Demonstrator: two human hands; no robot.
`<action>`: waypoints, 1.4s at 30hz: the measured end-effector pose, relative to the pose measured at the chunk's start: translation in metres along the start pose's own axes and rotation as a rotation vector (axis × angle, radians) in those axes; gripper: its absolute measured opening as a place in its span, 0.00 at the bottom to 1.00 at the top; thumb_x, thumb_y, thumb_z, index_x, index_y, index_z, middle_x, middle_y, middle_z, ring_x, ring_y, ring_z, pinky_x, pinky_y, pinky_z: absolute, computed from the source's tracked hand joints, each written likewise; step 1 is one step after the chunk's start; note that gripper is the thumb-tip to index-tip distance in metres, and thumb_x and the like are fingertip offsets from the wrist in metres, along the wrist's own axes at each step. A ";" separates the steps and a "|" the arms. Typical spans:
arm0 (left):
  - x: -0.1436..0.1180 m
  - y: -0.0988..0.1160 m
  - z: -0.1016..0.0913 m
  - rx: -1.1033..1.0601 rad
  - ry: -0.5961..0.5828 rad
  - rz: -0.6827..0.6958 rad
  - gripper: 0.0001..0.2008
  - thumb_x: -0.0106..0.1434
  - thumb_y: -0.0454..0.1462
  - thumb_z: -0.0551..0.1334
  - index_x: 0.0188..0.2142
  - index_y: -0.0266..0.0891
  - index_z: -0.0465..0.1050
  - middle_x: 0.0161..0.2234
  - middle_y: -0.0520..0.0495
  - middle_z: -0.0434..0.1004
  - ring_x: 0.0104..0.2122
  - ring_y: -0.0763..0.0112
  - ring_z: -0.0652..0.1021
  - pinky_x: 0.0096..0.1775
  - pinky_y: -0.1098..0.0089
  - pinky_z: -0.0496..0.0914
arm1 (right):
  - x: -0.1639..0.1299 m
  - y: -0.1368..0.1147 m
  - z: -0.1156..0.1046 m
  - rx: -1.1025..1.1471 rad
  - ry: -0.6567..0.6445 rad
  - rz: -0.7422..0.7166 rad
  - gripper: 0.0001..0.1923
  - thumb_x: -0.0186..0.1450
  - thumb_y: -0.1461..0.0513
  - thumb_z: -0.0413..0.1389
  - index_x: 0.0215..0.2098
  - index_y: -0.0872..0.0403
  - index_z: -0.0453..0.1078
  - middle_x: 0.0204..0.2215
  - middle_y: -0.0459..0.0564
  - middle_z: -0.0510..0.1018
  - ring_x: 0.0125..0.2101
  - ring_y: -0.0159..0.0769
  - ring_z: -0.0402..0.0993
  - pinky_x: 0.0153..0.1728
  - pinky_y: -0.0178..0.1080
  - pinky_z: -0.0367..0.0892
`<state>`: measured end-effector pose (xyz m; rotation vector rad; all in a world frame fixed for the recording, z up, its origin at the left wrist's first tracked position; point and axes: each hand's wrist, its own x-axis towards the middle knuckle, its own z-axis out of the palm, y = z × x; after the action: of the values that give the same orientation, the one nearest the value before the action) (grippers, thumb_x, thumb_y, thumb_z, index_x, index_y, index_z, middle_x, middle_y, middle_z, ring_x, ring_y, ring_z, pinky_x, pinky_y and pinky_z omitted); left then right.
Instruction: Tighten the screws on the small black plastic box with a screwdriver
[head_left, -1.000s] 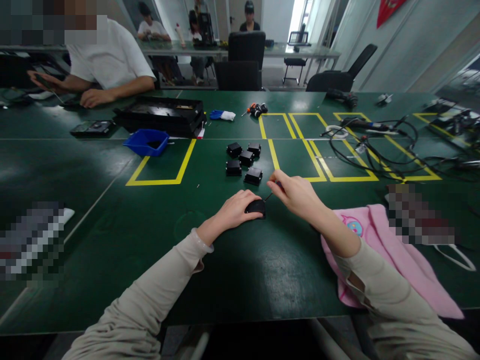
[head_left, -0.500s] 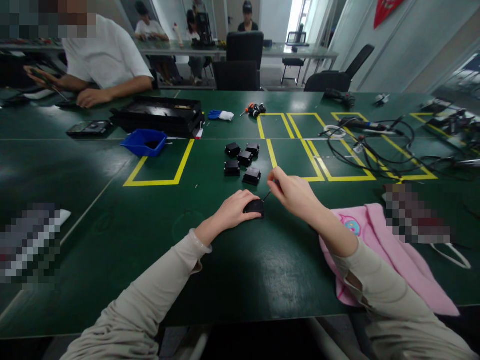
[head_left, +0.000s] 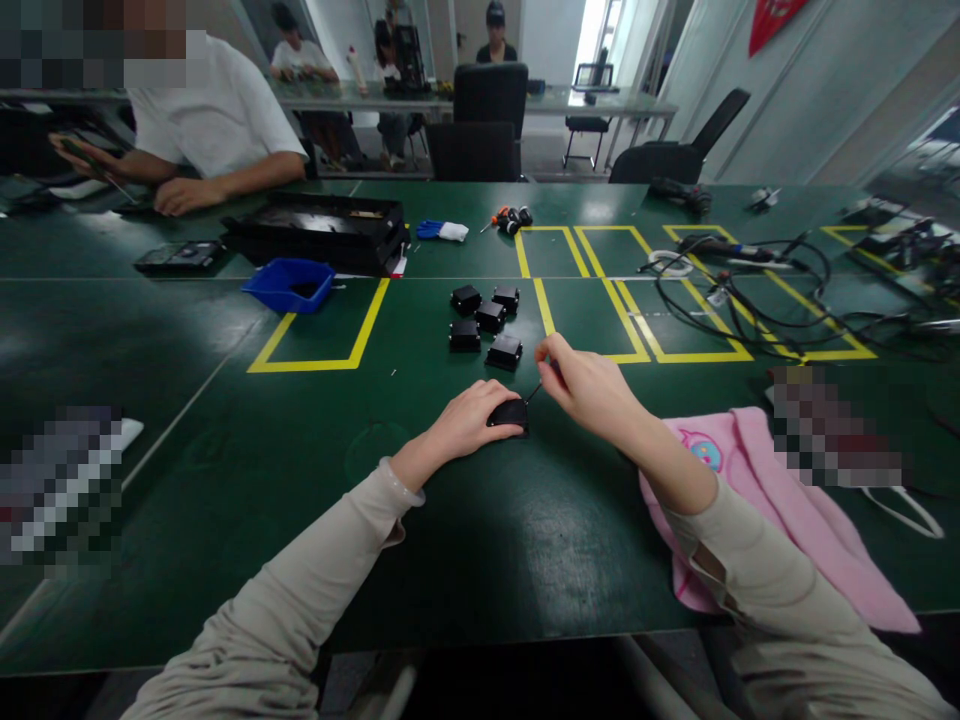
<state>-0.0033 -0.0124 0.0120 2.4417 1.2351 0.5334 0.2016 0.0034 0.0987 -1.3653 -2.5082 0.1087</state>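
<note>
My left hand (head_left: 469, 418) rests on the table with its fingers closed around a small black box (head_left: 509, 413). From the right, my right hand (head_left: 589, 385) pinches what looks like a screwdriver (head_left: 534, 392). Its thin dark shaft slants down to the upper right side of the box; my fingers hide the handle, and the contact at the tip is too small to make out. Just beyond my hands lie several similar black boxes (head_left: 490, 316) with small light bits at their ends.
A blue scoop-shaped bin (head_left: 289, 284) and stacked black trays (head_left: 322, 225) stand at left. Tangled black cables (head_left: 739, 290) cover the right side. A pink cloth (head_left: 750, 500) lies by my right forearm. A person in a white shirt (head_left: 217, 110) works across the table.
</note>
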 end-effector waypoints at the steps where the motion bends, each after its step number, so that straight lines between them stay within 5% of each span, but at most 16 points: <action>1: 0.000 0.000 0.000 0.000 0.002 0.000 0.20 0.63 0.49 0.62 0.51 0.42 0.67 0.47 0.45 0.70 0.46 0.61 0.71 0.48 0.62 0.68 | 0.000 0.000 0.000 -0.005 0.002 -0.002 0.15 0.71 0.56 0.40 0.45 0.54 0.64 0.30 0.49 0.78 0.26 0.34 0.70 0.26 0.36 0.48; 42: 0.000 -0.001 0.001 0.004 0.001 0.007 0.21 0.64 0.49 0.61 0.51 0.42 0.67 0.47 0.45 0.70 0.46 0.61 0.71 0.48 0.62 0.67 | -0.002 -0.002 -0.004 0.011 -0.051 -0.041 0.14 0.70 0.57 0.41 0.45 0.54 0.64 0.31 0.49 0.78 0.26 0.34 0.70 0.26 0.35 0.48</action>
<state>-0.0040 -0.0118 0.0107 2.4502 1.2300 0.5340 0.2020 0.0004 0.1026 -1.3223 -2.5722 0.1501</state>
